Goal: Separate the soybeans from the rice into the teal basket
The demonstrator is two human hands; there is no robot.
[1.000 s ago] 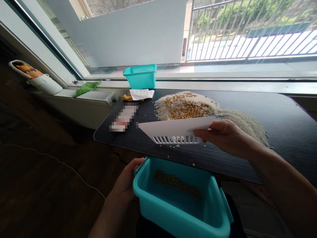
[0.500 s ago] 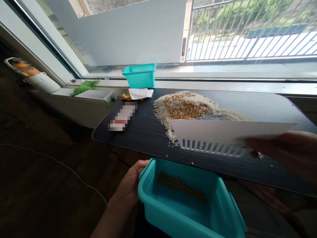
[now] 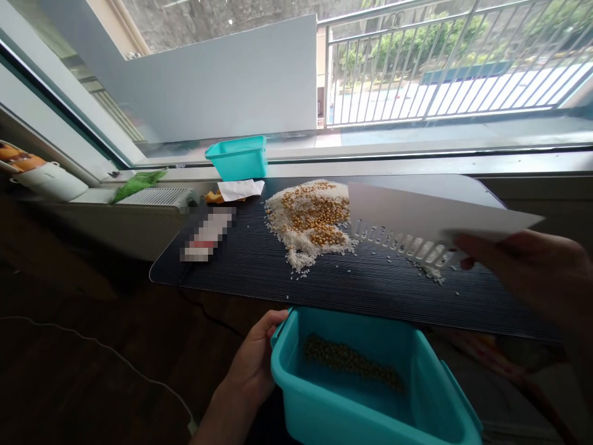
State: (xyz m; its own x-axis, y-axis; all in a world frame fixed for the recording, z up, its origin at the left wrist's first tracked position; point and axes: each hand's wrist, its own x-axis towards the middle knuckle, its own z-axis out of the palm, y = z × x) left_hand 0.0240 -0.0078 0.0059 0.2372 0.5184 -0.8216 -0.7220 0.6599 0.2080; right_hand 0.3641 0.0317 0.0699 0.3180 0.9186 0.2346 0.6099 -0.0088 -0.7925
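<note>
My left hand [image 3: 254, 361] grips the left rim of a teal plastic tub [image 3: 370, 395] held below the near edge of the black table [image 3: 352, 287]. A thin layer of beans [image 3: 352, 363] lies in the tub's bottom. My right hand [image 3: 528, 272] holds a white slotted scraper [image 3: 430, 225] by its right end, its slotted edge resting on the table just right of a pile of white rice mixed with yellow beans [image 3: 310, 222]. Loose rice grains [image 3: 428, 271] lie under the scraper's right part.
A second teal tub [image 3: 238, 157] stands at the table's back left, beside a crumpled white paper [image 3: 239, 188]. A blurred flat packet [image 3: 207, 235] lies on the table's left. A white radiator with a green cloth [image 3: 136, 182] sits left of the table. A window with railing runs behind.
The scraper has swept rightward and back across the table, then pushed the right part of the rice toward the pile. The view has shifted, and the left hand keeps holding the tub.
</note>
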